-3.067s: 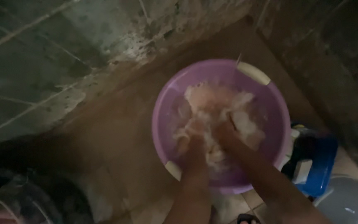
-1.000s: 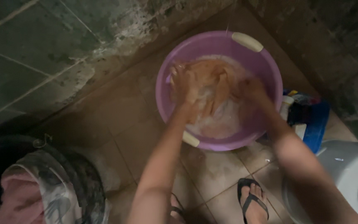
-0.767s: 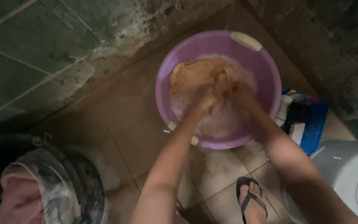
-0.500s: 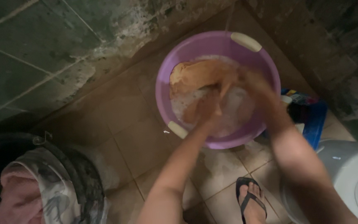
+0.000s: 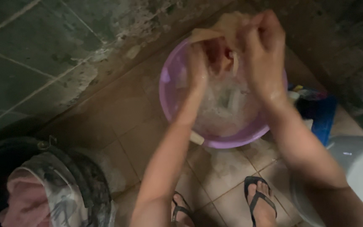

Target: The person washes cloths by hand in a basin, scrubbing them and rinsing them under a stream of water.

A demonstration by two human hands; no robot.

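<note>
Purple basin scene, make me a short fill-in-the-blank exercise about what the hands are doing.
1. Both hands, left hand and right hand, grip a wet ____ cloth.
2. The cloth is held ____ the purple basin.
3. The basin holds ____ water.
4. Each foot wears a black ____.

Missing words: orange; above; soapy; sandal

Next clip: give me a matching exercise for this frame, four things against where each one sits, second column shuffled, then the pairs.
Things:
1. cloth
2. basin
3. bucket
4. blue tub

Places:
A. on the floor at lower left, with laundry in it
B. gripped by the left hand and the right hand, raised above the suds
C. right of the basin, by the wall
D. on the tiled floor under the hands, holding soapy water

Pairs: 1-B, 2-D, 3-A, 4-C
</note>
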